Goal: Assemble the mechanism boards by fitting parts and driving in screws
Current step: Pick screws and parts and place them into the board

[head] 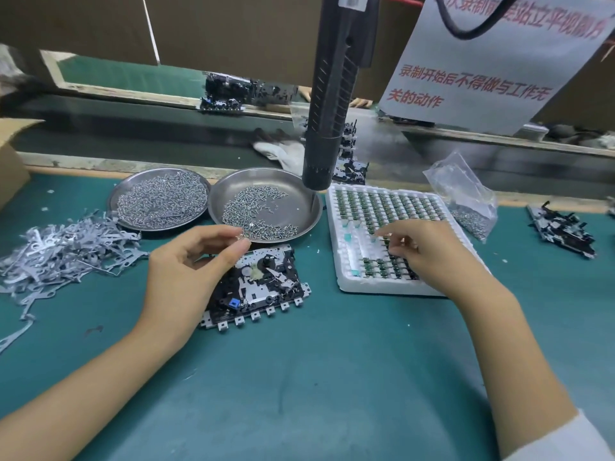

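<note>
Board: black-and-silver mechanism board (258, 287) lies flat on the green mat, centred for fitting.
Left hand (189, 271): above board's left edge, fingertips pinching something tiny, perhaps a screw.
Right hand (429, 251): right of board, curled fingers picking among small green parts in white foam tray (342, 274).
Screws: round steel dish (299, 207) just behind board, within reach.

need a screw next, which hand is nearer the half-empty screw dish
Left. The left hand is just below the dish rim, fingertips almost at its screws. The right hand is off to its right, over the foam tray.
</note>
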